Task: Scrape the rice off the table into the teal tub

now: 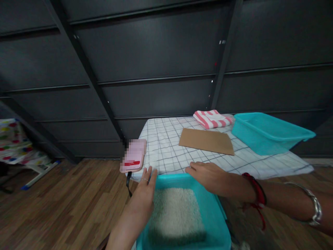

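Note:
A turquoise plastic basin (214, 215) is close in front of me at the near edge of the table. In it is a pale, grainy mass that looks like rice (178, 211). My left hand (144, 194) is over the basin's left side, fingers stretched toward the table edge, a ring on one of them. My right hand (208, 177) reaches in from the right, palm down over the far right corner of the rim, its fingers extended. Neither hand visibly holds anything. Whether they touch the rim is unclear.
A table with a white checked cloth (163, 139) bears a flat brown cardboard piece (206, 141), a pink-and-white striped cloth (212, 119) and a second turquoise basin (265, 139). A pink phone (134, 154) lies at its left edge. A dark panelled wall (156, 52) stands behind.

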`<state>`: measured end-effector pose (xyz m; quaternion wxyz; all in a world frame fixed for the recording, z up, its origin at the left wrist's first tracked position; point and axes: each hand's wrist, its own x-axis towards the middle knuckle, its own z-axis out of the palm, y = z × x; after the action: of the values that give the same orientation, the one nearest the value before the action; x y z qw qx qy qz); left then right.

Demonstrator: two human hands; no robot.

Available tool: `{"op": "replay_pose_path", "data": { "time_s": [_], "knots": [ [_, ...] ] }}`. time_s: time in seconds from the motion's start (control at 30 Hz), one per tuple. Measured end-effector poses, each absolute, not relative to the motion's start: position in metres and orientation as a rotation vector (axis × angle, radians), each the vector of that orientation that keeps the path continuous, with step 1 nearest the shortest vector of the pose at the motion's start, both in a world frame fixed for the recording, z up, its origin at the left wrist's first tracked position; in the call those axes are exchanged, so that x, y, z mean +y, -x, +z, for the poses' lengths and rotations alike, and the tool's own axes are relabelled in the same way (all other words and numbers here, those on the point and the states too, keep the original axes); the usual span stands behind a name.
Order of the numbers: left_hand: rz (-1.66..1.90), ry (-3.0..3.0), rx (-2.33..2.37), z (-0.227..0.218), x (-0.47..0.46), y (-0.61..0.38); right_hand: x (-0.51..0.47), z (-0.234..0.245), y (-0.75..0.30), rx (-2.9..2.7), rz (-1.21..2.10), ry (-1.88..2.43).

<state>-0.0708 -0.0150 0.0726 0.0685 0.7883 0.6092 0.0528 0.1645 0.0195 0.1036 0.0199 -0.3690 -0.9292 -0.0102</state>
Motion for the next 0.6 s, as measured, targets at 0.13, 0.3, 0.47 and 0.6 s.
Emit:
{"op": "replay_pose_path", "data": {
  "time_s": [0.13, 0.3, 0.47, 0.6],
  "knots": [
    [0.101, -2.399, 1.841, 0.097, -0.010, 0.073, 0.024, 0.136, -0.163, -2.876, 0.300, 1.233],
    [0.254, -2.608, 1.657, 0.142, 0.008, 0.075, 0.032, 0.193, -0.173, -2.885, 0.375, 1.127],
    [0.252, -2.646, 1.522, 0.203, 0.056, 0.059, 0.063, 0.240, -0.196, -2.873, 0.131, 1.236],
    [0.280, -2.731, 1.389, 0.220, 0.114, 0.051, 0.102, 0.249, -0.199, -2.847, 0.057, 1.332]
  ]
}}
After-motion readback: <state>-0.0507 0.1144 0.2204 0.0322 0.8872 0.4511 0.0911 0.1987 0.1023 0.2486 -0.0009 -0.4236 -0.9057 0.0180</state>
